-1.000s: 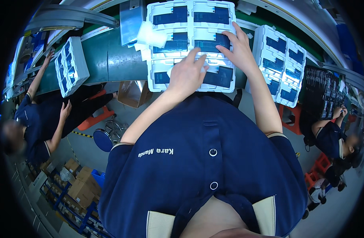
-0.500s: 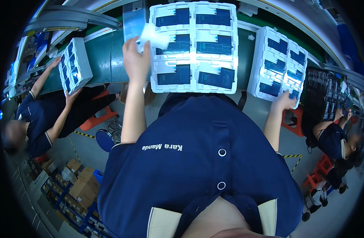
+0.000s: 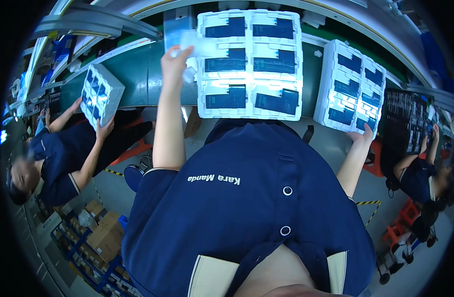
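Observation:
My left hand (image 3: 173,65) is raised at the left edge of the middle white tray (image 3: 249,74), its fingers closed on a white cloth (image 3: 199,44) that is smeared by motion. This tray's cells hold flat black pieces (image 3: 274,62) that look like batteries, in two columns; the nearest right one lies slightly tilted. My right hand (image 3: 361,136) is at the near right corner of the right-hand white tray stack (image 3: 322,84), its fingers closed on the tray edge beside a black piece (image 3: 366,123). Part of those fingers is hidden.
A green bench (image 3: 138,74) runs under the trays. Behind my left hand stands a bluish box (image 3: 178,22). At the left a co-worker (image 3: 59,153) holds another white tray stack (image 3: 113,89). Farther right, another person (image 3: 417,171) sits by a black rack-like stack (image 3: 402,119).
My left hand has shifted slightly with the cloth, which now stretches out sideways. My right hand has moved down to the tray's near edge. The co-worker's tray has turned and moved right.

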The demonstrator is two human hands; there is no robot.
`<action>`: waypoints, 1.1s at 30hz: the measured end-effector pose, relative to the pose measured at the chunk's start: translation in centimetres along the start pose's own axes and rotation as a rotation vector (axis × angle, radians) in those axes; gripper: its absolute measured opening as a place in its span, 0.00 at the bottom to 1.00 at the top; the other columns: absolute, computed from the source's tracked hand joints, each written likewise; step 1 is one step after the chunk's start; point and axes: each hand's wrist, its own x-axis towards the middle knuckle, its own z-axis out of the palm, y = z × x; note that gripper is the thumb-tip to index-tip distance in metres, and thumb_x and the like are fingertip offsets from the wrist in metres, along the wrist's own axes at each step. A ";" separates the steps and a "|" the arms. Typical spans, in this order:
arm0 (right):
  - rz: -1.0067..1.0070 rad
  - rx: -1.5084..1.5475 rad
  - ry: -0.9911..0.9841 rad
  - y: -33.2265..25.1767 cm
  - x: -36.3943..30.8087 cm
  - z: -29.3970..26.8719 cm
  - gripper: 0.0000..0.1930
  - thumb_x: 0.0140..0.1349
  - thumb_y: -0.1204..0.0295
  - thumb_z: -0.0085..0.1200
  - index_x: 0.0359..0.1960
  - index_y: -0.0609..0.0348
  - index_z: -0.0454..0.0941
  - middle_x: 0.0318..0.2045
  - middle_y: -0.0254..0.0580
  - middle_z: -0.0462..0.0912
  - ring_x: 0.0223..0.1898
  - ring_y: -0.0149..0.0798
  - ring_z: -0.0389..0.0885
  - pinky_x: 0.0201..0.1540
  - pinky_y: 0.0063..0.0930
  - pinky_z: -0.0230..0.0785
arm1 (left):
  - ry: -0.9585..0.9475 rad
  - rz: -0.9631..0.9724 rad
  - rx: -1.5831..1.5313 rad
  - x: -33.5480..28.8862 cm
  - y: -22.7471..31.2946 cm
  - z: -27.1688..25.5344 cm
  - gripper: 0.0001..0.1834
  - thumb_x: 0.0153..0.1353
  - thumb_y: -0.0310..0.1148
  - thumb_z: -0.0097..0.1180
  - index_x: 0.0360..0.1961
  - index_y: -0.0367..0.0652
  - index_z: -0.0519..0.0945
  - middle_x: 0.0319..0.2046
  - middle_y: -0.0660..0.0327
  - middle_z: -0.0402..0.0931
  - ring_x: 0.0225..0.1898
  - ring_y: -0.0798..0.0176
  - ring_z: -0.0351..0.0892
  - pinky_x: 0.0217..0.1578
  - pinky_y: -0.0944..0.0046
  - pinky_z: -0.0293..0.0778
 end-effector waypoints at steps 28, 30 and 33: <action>-1.422 -1.686 -0.517 17.4 -13.3 5.7 0.44 0.63 0.47 0.51 0.69 0.68 0.48 0.69 0.64 0.50 0.71 0.58 0.50 0.68 0.52 0.45 | -0.220 -0.187 -0.561 -1.6 2.7 -2.9 0.13 0.64 0.30 0.55 0.47 0.38 0.69 0.33 0.60 0.72 0.26 0.71 0.68 0.22 0.72 0.65; -1.504 -1.672 -0.500 20.9 -15.3 6.2 0.47 0.59 0.43 0.53 0.69 0.67 0.50 0.69 0.61 0.50 0.71 0.63 0.46 0.68 0.60 0.41 | -0.225 -0.198 -0.577 -1.2 2.3 -2.9 0.14 0.64 0.30 0.55 0.47 0.38 0.69 0.34 0.59 0.72 0.26 0.70 0.68 0.22 0.72 0.65; -1.622 -1.842 -0.477 20.6 -15.6 7.0 0.49 0.57 0.41 0.54 0.69 0.65 0.51 0.70 0.62 0.48 0.71 0.64 0.44 0.68 0.60 0.40 | -0.246 -0.200 -0.598 -0.6 2.0 -3.1 0.15 0.63 0.29 0.56 0.48 0.38 0.69 0.36 0.58 0.73 0.26 0.70 0.68 0.22 0.71 0.64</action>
